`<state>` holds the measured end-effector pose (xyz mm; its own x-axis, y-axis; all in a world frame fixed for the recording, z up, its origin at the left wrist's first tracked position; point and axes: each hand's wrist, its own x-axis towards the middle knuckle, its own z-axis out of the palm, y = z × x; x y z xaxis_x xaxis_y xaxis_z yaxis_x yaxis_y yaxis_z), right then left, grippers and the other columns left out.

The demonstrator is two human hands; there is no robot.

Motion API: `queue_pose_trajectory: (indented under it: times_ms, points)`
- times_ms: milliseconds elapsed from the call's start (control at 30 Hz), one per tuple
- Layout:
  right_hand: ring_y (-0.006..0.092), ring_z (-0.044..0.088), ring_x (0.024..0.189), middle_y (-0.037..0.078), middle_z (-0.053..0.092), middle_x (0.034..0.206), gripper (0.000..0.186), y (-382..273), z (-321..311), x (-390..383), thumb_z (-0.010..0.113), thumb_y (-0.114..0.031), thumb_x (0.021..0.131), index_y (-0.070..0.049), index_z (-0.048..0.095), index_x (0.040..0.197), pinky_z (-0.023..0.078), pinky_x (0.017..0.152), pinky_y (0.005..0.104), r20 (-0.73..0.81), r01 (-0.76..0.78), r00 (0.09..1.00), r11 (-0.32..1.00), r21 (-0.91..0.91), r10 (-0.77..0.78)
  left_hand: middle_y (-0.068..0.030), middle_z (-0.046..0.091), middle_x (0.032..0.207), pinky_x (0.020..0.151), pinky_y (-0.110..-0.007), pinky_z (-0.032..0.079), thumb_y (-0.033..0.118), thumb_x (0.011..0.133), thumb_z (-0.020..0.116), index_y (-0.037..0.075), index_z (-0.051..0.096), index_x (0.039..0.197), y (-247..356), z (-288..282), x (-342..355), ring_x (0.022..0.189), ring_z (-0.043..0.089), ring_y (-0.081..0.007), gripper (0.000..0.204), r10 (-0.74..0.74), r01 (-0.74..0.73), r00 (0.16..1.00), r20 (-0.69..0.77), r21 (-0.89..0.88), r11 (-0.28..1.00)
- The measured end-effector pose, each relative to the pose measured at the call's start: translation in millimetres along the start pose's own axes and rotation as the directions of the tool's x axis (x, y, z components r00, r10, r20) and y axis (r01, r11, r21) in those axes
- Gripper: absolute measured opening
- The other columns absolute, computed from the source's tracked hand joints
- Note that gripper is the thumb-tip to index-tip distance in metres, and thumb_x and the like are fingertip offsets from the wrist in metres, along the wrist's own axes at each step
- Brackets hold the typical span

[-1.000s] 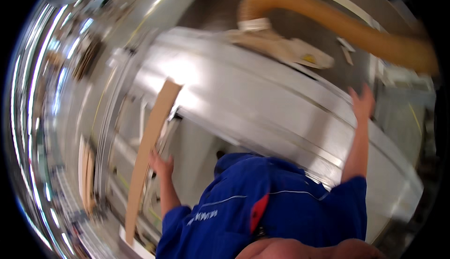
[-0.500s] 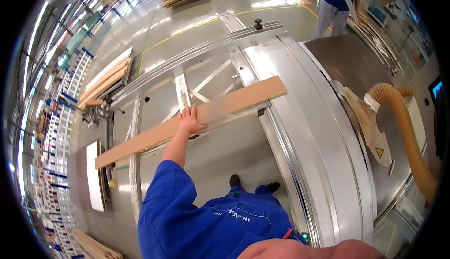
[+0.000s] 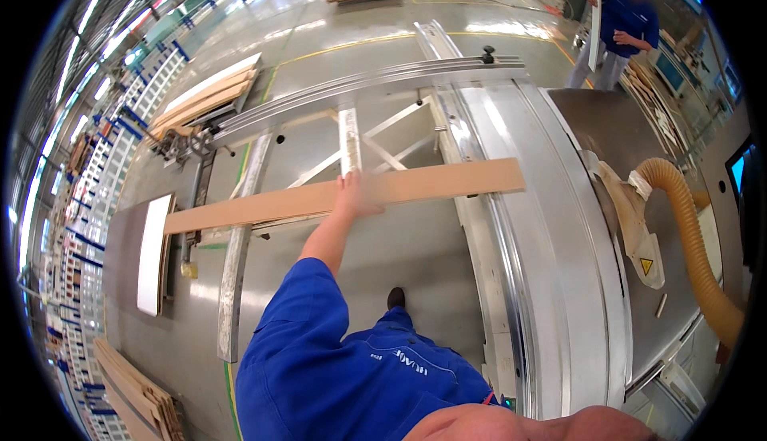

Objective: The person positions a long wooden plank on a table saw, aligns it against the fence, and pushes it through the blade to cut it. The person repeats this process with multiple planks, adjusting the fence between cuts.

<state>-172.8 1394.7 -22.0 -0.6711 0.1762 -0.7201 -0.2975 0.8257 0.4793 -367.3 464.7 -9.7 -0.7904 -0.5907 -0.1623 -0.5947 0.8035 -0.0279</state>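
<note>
My left hand (image 3: 351, 198) reaches across a long tan wooden board (image 3: 435, 177), its slightly blurred fingers over the far edge and thumb toward the near one. The board lies crosswise over a metal support frame (image 3: 256, 161), its right end on the silver sliding table (image 3: 559, 281) of a large machine. My right hand is not in view.
A co-worker (image 3: 627, 17) in blue stands back right with a long pale piece. A corrugated hose (image 3: 695, 249) and dust hood (image 3: 627, 225) sit at right. Stacked boards (image 3: 212, 89) lie back left; more (image 3: 140, 385) are low left. A white-edged panel (image 3: 152, 253) stands at left.
The blurred view has steadied and turned, bringing the co-worker into sight. My left hand has moved onto the board's top. My right hand, visible a second ago, has left view.
</note>
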Motion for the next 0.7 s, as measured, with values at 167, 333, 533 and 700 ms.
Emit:
queue_pose_trajectory:
  times_ms: [167,333,533,700]
  points:
    - [0.0353,0.066,0.116,0.016,0.072,0.118,0.046,11,64,-10,0.066,-0.052,0.092,-0.014,0.078,0.114,0.05,0.098,0.0521,0.084,-0.038,0.996,0.997,0.065,0.032,-0.0238,0.026,0.167,0.128,-0.058,0.011,0.069,0.066,0.08,0.014,0.016,0.167,-6,-23,-57,0.156,0.022,-0.0426,0.132,0.034,-0.034,0.999,0.014,-0.035,0.999]
    - [0.0313,0.064,0.105,0.013,0.069,0.109,0.042,-16,81,-25,0.065,-0.049,0.094,-0.013,0.076,0.111,0.05,0.089,0.0477,0.065,-0.143,0.989,0.958,0.248,0.13,-0.024,0.027,0.167,0.128,-0.059,0.011,0.068,0.066,0.08,0.014,0.017,0.167,-9,-34,-122,0.155,0.022,-0.0432,0.13,0.048,-0.05,0.998,-0.045,-0.046,0.998]
    - [0.0265,0.063,0.092,0.01,0.066,0.097,0.038,-54,105,-48,0.064,-0.046,0.098,-0.011,0.073,0.107,0.049,0.079,0.0424,0.045,-0.175,0.983,0.846,0.504,0.177,-0.0246,0.026,0.166,0.127,-0.06,0.01,0.068,0.067,0.079,0.013,0.018,0.167,-12,-23,-218,0.155,0.022,-0.0438,0.129,0.076,-0.079,0.996,-0.036,-0.104,0.991]
    - [0.0226,0.061,0.081,0.008,0.064,0.087,0.035,-105,131,-38,0.063,-0.043,0.1,-0.009,0.071,0.104,0.049,0.07,0.038,0.01,-0.104,0.987,0.601,0.792,0.158,-0.0269,0.027,0.166,0.126,-0.06,0.009,0.069,0.066,0.079,0.012,0.02,0.166,-1,-10,-300,0.154,0.023,-0.0448,0.129,0.088,-0.098,0.992,-0.095,-0.098,0.99]
